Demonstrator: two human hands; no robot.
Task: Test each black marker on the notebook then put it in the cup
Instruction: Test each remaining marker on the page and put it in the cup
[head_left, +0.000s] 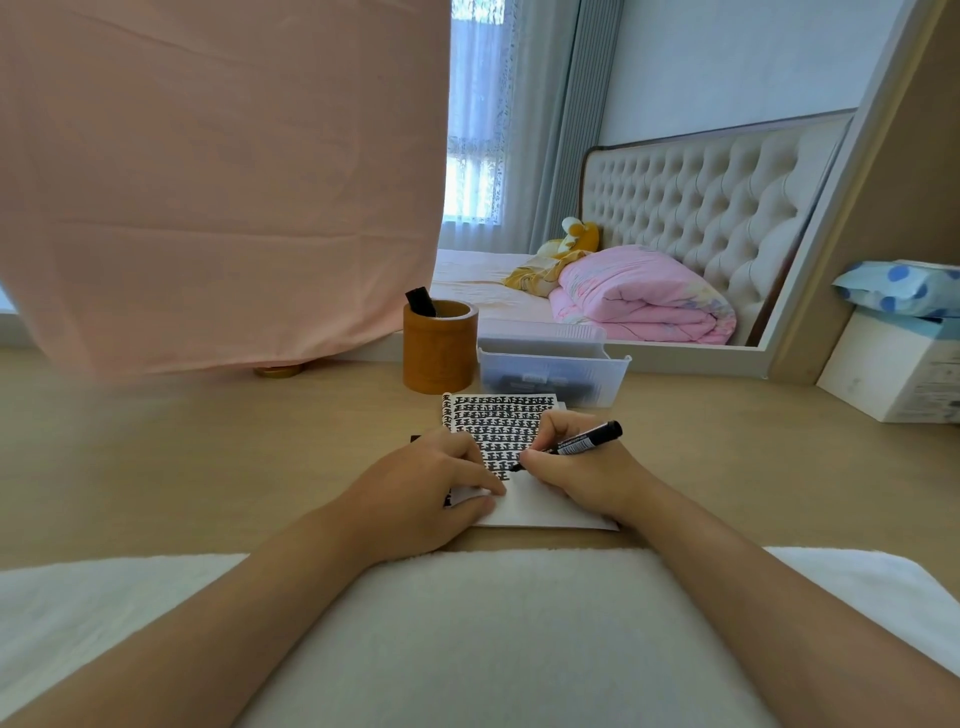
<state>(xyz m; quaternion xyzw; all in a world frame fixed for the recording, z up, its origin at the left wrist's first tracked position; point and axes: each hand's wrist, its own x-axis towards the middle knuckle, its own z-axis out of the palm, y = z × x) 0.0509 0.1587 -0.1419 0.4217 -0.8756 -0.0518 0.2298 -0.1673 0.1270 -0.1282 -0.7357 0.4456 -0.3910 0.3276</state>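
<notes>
Head view. The left hand (431, 483) covers the 9 o'clock edge of the notebook (540, 506) and the right hand (576, 478) covers its 3 o'clock edge, so the page's full outline is hidden. A small dark sliver shows beside the left knuckles; I cannot tell what it is. The clear plastic bin (553, 376) holds dark shapes with pale labels, too blurred through its wall to count. A pink cloth (223, 182) hangs over the far worktop (208, 467) at 10 o'clock, hiding what stands behind it except a gold base (278, 370) at its hem.

The black marker (587, 440) has a white printed label on its barrel. Its bare tip touches the page at the lowest row of marks, and its tail points to 2 o'clock. The right hand's grip is clamped on it, pinched close to the tip. The left hand's grip is apart, with the fingers laid on the blank lower page. The upper page is packed with rows of thick black marks.

There is one notebook and one marker in hand. A second marker (421, 301) sticks out of the single brown cup (439, 353), which stands at 11 o'clock from the notebook. The one bin stands at 1 o'clock, just beside the cup.
</notes>
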